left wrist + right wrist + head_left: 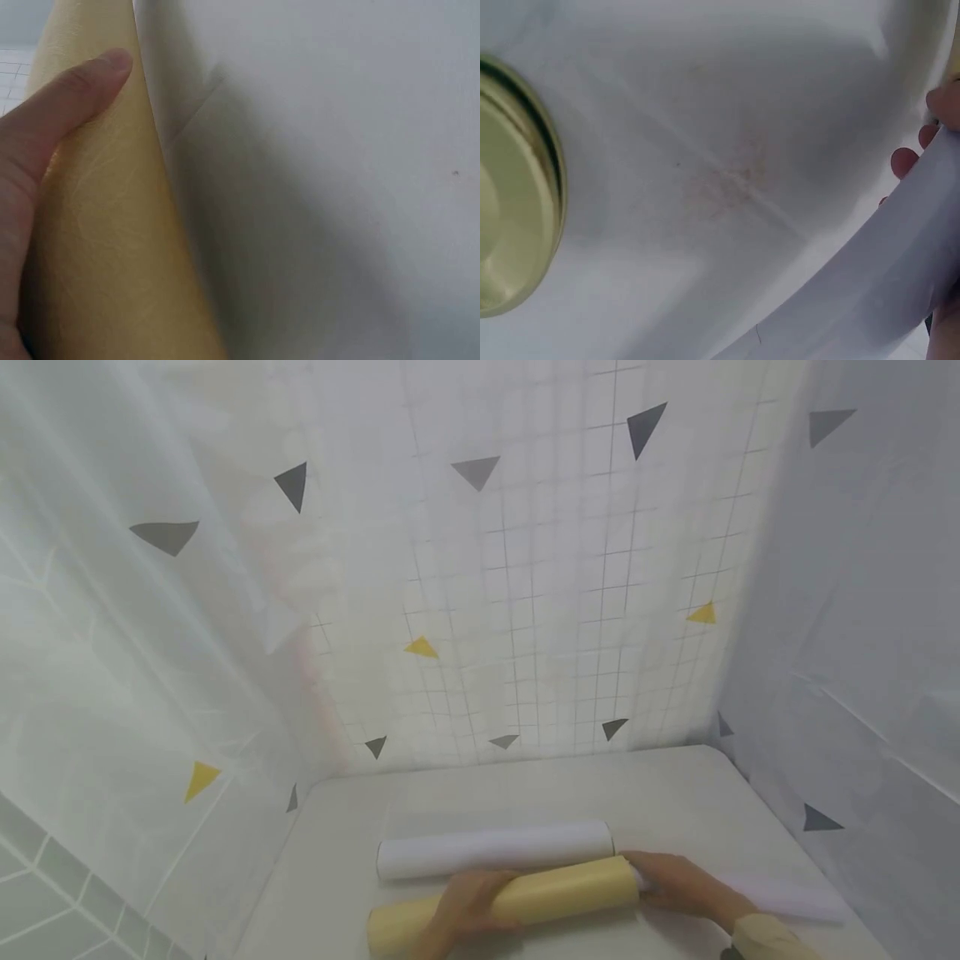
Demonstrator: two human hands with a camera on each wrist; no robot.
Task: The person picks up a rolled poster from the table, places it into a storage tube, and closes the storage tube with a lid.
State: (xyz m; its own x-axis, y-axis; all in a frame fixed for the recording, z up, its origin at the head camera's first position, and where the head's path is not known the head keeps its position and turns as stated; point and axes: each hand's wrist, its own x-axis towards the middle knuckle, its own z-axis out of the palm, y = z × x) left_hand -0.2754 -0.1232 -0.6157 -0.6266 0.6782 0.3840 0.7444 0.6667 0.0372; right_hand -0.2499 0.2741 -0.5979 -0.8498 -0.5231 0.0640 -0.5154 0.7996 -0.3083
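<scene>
My left hand (472,902) grips the middle of a yellow roll (573,889) of wrinkled sheet material, its thumb lying across the top in the left wrist view. At the roll's right end, my right hand (675,885) holds a thin, pale lilac-white roll (787,896) that runs back under the forearm. Curled fingertips (904,161) show behind this pale roll in the right wrist view; the rest of that hand is mostly out of frame. Whether the pale roll goes inside the yellow one, I cannot tell.
Just behind the yellow roll lies a thicker white roll (495,850) on the white table (660,777). Sheeting with grey and yellow triangles (555,568) rises around three sides. A round green-gold, lid-like thing (514,187) is at the right wrist view's left edge.
</scene>
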